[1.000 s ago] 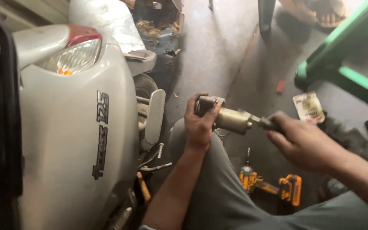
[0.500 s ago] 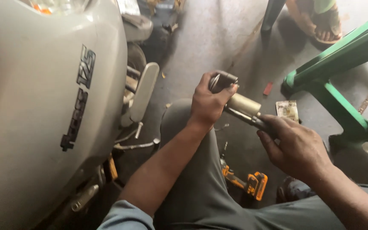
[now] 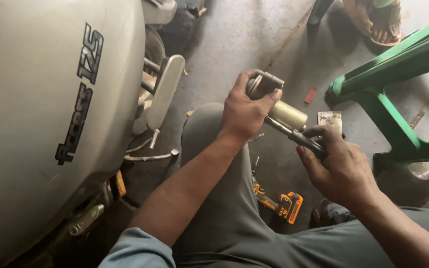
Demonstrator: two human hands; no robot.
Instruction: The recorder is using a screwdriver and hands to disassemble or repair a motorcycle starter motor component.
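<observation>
The metal cylinder (image 3: 286, 115) is a short, dull, brass-grey part with a darker collar (image 3: 264, 83) at its far end and a thin dark shaft (image 3: 294, 135) coming out of its near end. It is held in the air above the person's knee, in the middle of the scene, over the concrete floor (image 3: 254, 34). Its long axis runs on a slant, from the far left end at the collar down to the near right end at the shaft.

The left hand (image 3: 244, 111) is closed around the collar end, thumb across the top and fingers curled under; its forearm reaches in from the near left, the wrist bent slightly upward. The right hand (image 3: 341, 168) is closed over the shaft end, fingers wrapped and knuckles up, with the forearm coming in from the near right.

To the left stands a grey scooter (image 3: 40, 114), its flat footrest (image 3: 164, 89) sticking out beside the knee. An orange power drill (image 3: 286, 204) lies on the floor near the legs. A green metal frame (image 3: 388, 79) stands at the right, and a sandalled foot (image 3: 378, 20) shows at the far edge.
</observation>
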